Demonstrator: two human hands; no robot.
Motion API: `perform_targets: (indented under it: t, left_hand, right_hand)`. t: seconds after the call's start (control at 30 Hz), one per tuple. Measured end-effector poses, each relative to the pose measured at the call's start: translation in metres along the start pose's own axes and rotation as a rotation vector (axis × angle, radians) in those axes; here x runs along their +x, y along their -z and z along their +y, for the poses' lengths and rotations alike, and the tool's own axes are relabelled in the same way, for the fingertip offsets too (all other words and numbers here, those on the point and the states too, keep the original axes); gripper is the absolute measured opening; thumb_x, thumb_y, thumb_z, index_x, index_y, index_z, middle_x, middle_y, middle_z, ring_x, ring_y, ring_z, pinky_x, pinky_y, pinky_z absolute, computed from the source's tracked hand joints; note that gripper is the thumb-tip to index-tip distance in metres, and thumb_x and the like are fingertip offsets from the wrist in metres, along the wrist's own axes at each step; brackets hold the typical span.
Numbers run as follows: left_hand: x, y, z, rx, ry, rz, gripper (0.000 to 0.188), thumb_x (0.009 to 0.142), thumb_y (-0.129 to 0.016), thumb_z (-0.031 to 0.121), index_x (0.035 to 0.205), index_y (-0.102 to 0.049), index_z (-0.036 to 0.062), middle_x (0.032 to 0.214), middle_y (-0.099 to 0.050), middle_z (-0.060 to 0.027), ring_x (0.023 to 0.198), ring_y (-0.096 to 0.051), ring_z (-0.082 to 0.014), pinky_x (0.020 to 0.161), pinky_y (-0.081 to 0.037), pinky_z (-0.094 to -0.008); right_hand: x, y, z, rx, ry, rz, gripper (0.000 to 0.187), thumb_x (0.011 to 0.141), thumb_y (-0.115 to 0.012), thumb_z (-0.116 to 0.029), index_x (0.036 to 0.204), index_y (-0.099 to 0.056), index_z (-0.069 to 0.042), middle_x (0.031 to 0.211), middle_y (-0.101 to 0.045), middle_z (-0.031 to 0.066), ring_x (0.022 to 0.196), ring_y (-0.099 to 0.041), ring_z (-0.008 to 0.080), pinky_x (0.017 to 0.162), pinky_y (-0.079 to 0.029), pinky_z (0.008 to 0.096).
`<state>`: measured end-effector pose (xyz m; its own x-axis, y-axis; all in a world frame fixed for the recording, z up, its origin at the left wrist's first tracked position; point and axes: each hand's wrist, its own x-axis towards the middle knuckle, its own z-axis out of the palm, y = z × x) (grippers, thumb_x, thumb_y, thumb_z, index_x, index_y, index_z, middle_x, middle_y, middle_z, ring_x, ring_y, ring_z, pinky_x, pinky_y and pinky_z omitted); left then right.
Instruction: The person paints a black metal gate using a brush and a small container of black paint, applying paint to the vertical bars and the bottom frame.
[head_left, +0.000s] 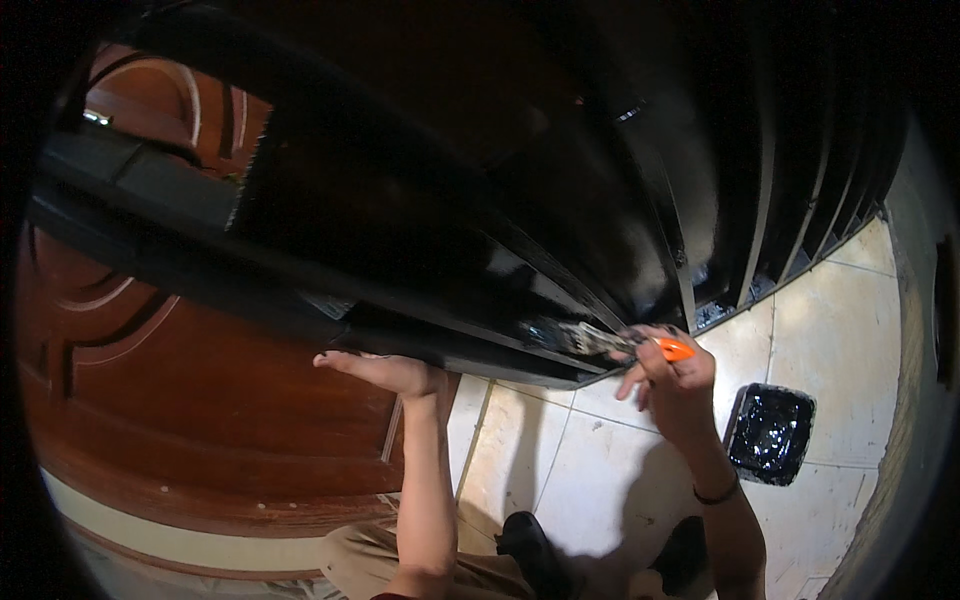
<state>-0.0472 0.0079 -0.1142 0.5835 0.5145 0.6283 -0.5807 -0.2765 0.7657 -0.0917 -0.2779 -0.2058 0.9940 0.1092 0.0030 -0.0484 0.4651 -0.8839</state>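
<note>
My right hand is closed around the orange handle of a paintbrush. The brush's bristles, dark with paint, lie at the lower part of a black slatted metal gate. A dark band circles my right wrist. Farther left, my left hand is against the lower edge of the gate's black frame, stretched out flat; part of its fingers is hidden by the frame. Beside my right forearm, a black tray of glossy black paint stands on the floor.
A brown panelled wooden door stands behind the gate on the left. Pale floor tiles lie below, with my dark shoe on them. A grey wall borders the right side.
</note>
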Motion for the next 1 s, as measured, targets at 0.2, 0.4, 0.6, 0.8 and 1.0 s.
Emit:
perform_targets:
  t: [0.2,0.4,0.6,0.8,1.0]
  left_hand:
    - [-0.005,-0.016,0.012,0.009,0.024,0.089,0.087,0.101,-0.005,0.07,0.157,0.023,0.0094,0.167,0.019,-0.0084,0.155,0.007,-0.02,0.127,0.006,-0.0392]
    - [-0.009,-0.013,0.016,-0.101,0.087,0.018,0.085,0.102,-0.004,0.068,0.157,0.024,0.0091,0.167,0.021,-0.0086,0.155,0.009,-0.0206,0.126,0.007,-0.0395]
    - [-0.002,0.003,0.0,0.009,0.084,0.194,0.083,0.103,-0.005,0.065,0.156,0.026,0.009,0.164,0.03,-0.0094,0.154,0.016,-0.0209,0.126,0.011,-0.0405]
    - [-0.014,-0.037,0.033,-0.055,0.118,0.122,0.093,0.099,-0.008,0.073,0.158,0.018,0.007,0.167,0.02,-0.0116,0.156,0.008,-0.0263,0.127,0.003,-0.0421]
    - [-0.007,-0.004,0.014,-0.109,0.151,0.074,0.104,0.092,-0.015,0.084,0.161,-0.009,0.0062,0.167,-0.005,-0.0144,0.154,-0.01,-0.0318,0.127,-0.009,-0.0476]
  right_hand:
    - [0.008,-0.028,-0.051,-0.331,0.583,-0.035,0.027,0.1,-0.062,-0.017,0.105,-0.07,0.008,0.093,-0.075,0.0171,0.065,-0.072,0.0152,0.051,-0.052,0.0206]
    - [0.016,-0.058,-0.099,-0.268,0.869,-0.1,0.025,0.099,-0.062,-0.013,0.112,-0.069,0.008,0.097,-0.075,0.0193,0.063,-0.073,0.016,0.051,-0.053,0.0202]
    - [-0.002,-0.019,-0.03,-0.368,0.523,-0.09,0.018,0.095,-0.064,-0.007,0.105,-0.07,0.007,0.092,-0.073,0.0172,0.069,-0.073,0.0165,0.058,-0.059,0.0268]
    - [0.0,-0.001,-0.026,-0.492,0.594,-0.11,0.018,0.099,-0.064,-0.012,0.102,-0.068,0.005,0.082,-0.069,0.0126,0.067,-0.071,0.0173,0.052,-0.055,0.0265]
    - [0.013,-0.026,-0.044,0.046,0.547,-0.113,0.027,0.103,-0.06,-0.02,0.108,-0.07,0.004,0.096,-0.075,0.0157,0.069,-0.074,0.0146,0.05,-0.053,0.0191]
